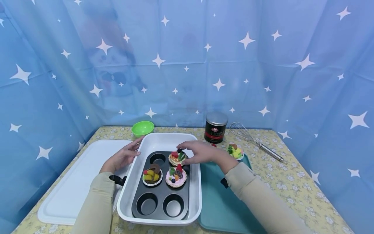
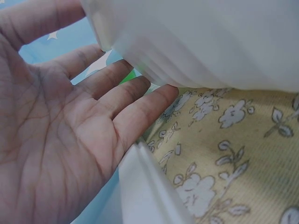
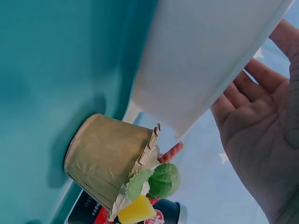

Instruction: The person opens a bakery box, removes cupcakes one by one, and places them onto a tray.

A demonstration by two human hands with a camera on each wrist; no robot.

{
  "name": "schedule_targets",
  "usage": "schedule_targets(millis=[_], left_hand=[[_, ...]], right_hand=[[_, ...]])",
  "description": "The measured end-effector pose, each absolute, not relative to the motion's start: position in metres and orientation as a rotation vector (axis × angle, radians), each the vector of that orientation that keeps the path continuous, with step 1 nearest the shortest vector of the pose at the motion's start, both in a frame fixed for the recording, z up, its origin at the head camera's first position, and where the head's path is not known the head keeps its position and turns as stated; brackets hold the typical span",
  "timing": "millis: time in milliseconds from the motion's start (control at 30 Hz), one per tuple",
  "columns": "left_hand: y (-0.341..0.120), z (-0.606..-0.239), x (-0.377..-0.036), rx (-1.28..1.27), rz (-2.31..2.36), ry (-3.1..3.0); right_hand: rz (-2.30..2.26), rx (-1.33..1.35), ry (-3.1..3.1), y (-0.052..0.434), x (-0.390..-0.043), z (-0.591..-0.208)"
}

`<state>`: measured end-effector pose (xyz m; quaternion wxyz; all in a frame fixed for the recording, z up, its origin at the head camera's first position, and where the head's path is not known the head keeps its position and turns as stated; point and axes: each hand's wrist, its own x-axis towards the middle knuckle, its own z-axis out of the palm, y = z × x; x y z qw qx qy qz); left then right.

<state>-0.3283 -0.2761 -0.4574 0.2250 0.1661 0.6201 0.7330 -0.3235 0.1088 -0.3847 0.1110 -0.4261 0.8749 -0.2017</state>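
Note:
A black muffin pan (image 1: 167,194) lies inside a deep white bin (image 1: 159,222). My right hand (image 1: 201,152) reaches over the bin's right wall, its thumb and fingertips spread close around a toy cupcake (image 1: 173,161) with red fruit and green leaves at the pan's top right. Below that cupcake sits a pink-topped toy cupcake (image 1: 172,183); to its left is one with yellow fruit (image 1: 150,177) and a brown topping. My left hand (image 1: 125,157) rests on the bin's left side, thumb near the rim, fingers extended against the outer wall (image 2: 201,46).
A teal tray (image 1: 222,204) at right bears a fruit-topped toy cupcake (image 1: 235,152). Behind it stand an espresso tin (image 1: 215,128) and a whisk (image 1: 260,146). A green bowl (image 1: 143,128) sits behind the bin; a white lid-like panel (image 1: 76,182) lies left.

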Motion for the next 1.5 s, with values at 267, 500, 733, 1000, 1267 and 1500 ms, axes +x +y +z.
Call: schedule_targets(millis=[267,500,733,1000,1267,1500], left_hand=[[-0.277,-0.458,-0.329,0.451,2.011,1.733],[-0.276,-0.458,-0.329,0.429,1.999,1.775],[-0.276,-0.459,-0.33,0.426,2.009,1.75],[-0.275,-0.458,-0.329,0.423,2.02,1.741],[-0.274,-0.457,-0.33,0.389,1.996,1.797],[-0.274,-0.458,-0.33,0.37,2.004,1.788]], right_hand=[[-0.612,-1.269,2.505,0.102,-0.325,-0.387],[-0.618,-1.259,2.51,0.099,-0.326,-0.395],[-0.587,-1.175,2.578,0.096,-0.324,-0.402],[-0.466,-1.114,2.681,0.09,-0.32,-0.406],[-0.437,-1.077,2.762,0.09,-0.315,-0.408],[-0.431,-1.056,2.78,0.09,-0.315,-0.411]])
